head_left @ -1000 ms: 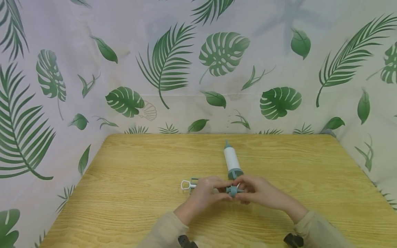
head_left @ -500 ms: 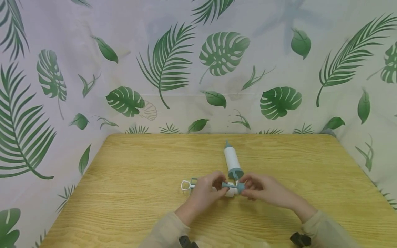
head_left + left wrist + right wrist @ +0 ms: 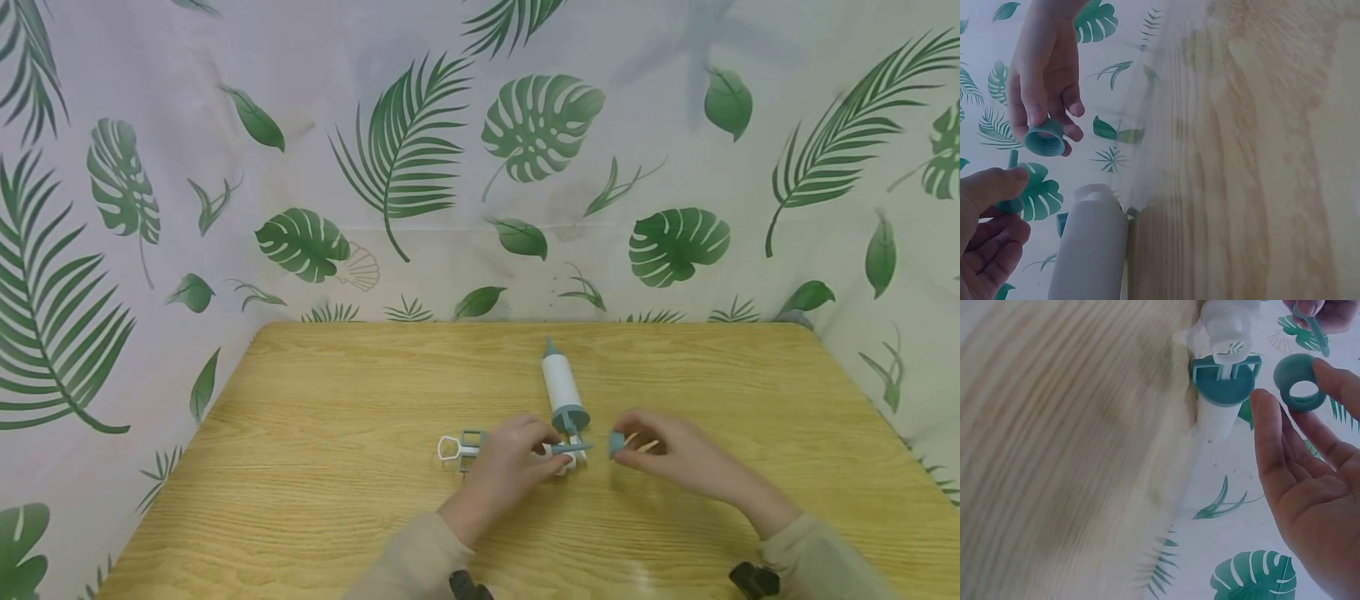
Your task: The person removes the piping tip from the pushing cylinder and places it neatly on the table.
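Note:
My left hand [image 3: 502, 467] pinches a slim teal nozzle [image 3: 573, 447] between thumb and fingers, its thin end pointing right. Apart from it, my right hand [image 3: 686, 458] pinches a teal threaded collar [image 3: 617, 445] by its edge. Screw ridges show inside the collar [image 3: 1045, 142] in the left wrist view. Below the left hand lies a white-barrelled icing syringe [image 3: 450, 448] with a white loop handle and teal frame, partly hidden by that hand. The bare end of its barrel [image 3: 1090, 250] has no nozzle on it.
A second white icing syringe [image 3: 560, 383] with a teal tip lies just beyond the hands, its teal flange [image 3: 1225, 392] and handle toward them. The wooden table [image 3: 337, 392] ends at a leaf-print cloth [image 3: 442, 167] behind.
The collar, close to the left hand at first, has come off the nozzle and moved right with my right hand. The left hand stays nearly in place, keeping the nozzle.

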The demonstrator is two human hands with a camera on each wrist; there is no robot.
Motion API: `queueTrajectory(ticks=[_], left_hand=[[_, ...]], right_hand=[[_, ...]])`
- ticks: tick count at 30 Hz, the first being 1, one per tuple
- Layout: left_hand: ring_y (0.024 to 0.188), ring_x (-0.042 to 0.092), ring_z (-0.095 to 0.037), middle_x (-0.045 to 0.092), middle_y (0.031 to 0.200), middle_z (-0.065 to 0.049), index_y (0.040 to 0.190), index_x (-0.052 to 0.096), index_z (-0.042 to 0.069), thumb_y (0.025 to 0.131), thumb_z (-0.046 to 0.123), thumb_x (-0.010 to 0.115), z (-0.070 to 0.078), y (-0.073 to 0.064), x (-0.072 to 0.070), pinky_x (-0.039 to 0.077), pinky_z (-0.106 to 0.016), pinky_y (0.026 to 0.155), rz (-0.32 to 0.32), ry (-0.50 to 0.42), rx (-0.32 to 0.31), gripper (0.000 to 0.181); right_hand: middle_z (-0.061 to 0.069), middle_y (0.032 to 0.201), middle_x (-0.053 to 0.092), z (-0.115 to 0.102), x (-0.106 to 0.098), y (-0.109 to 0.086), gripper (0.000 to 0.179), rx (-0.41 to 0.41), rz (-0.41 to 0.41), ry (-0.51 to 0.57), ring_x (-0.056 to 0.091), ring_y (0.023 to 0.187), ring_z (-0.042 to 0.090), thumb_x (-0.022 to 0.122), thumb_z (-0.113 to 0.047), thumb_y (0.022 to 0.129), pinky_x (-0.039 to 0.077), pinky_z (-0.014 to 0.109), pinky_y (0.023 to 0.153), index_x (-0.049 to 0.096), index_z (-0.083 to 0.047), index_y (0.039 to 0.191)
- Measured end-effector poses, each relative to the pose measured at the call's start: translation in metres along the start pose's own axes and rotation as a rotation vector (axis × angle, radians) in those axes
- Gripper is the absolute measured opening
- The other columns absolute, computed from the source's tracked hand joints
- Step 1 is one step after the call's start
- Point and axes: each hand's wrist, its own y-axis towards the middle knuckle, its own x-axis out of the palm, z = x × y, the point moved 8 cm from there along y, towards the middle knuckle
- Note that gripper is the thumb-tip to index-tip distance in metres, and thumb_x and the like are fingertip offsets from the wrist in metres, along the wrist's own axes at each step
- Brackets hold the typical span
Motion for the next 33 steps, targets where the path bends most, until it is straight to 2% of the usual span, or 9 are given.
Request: queueTrajectory(ticks=[4,7,12,17,23,28,33], left_hand=[[0.077,0.057,-0.003,0.063,0.088,0.005,0.088,0.069,0.011,0.080,0.022,0.078,0.005,0.004,0.003,0.042,-0.005,0.066,-0.009,0.050,0.002,0.017],[0.076,0.057,-0.004,0.063,0.086,0.004,0.088,0.069,0.011,0.079,0.021,0.079,0.007,0.006,0.007,0.042,-0.005,0.065,-0.011,0.060,0.011,0.017],[0.076,0.057,-0.004,0.064,0.087,0.005,0.089,0.069,0.010,0.078,0.024,0.079,0.010,0.010,0.017,0.041,-0.004,0.066,-0.029,0.099,0.023,0.020],[0.079,0.057,-0.003,0.066,0.085,0.008,0.086,0.071,0.014,0.074,0.032,0.081,0.019,0.016,0.024,0.043,-0.009,0.072,-0.005,0.247,0.107,0.024],[0.079,0.056,-0.002,0.068,0.083,0.012,0.083,0.072,0.019,0.068,0.040,0.083,0.023,0.024,0.039,0.042,-0.011,0.075,0.030,0.395,0.187,0.027],[0.078,0.054,-0.003,0.068,0.081,0.015,0.082,0.073,0.023,0.066,0.044,0.084,0.022,0.029,0.050,0.040,-0.012,0.072,0.016,0.466,0.183,0.028],[0.075,0.046,-0.004,0.067,0.079,0.020,0.079,0.074,0.029,0.066,0.050,0.082,0.020,0.030,0.060,0.035,-0.015,0.067,-0.003,0.564,0.164,0.026]], right_hand=[[0.001,0.102,0.062,0.006,-0.002,-0.002,0.033,0.002,0.004,-0.029,0.061,0.090,0.016,0.069,-0.028,0.089,0.053,0.027,0.074,0.058,-0.007,0.112],[0.001,0.101,0.061,0.010,-0.002,-0.002,0.032,-0.025,0.012,-0.062,0.059,0.087,0.017,0.072,-0.023,0.086,0.054,0.027,0.072,0.058,-0.007,0.110],[0.002,0.099,0.061,0.015,-0.003,-0.002,0.029,-0.069,0.040,-0.174,0.058,0.082,0.017,0.076,-0.012,0.081,0.054,0.028,0.069,0.061,-0.005,0.105],[0.001,0.096,0.061,0.023,-0.004,-0.003,0.028,-0.041,0.048,-0.247,0.057,0.080,0.015,0.077,-0.011,0.080,0.053,0.027,0.066,0.063,-0.005,0.103],[0.002,0.095,0.060,0.033,-0.004,-0.004,0.028,-0.039,0.023,-0.263,0.056,0.079,0.014,0.077,-0.011,0.080,0.053,0.028,0.066,0.062,-0.003,0.103],[0.000,0.093,0.059,0.042,-0.003,-0.006,0.030,0.009,0.010,-0.255,0.055,0.079,0.014,0.076,-0.015,0.081,0.051,0.027,0.066,0.063,-0.004,0.105],[-0.001,0.090,0.058,0.045,-0.002,-0.006,0.031,0.005,-0.007,-0.256,0.054,0.078,0.013,0.077,-0.017,0.081,0.049,0.026,0.064,0.064,-0.003,0.104]])
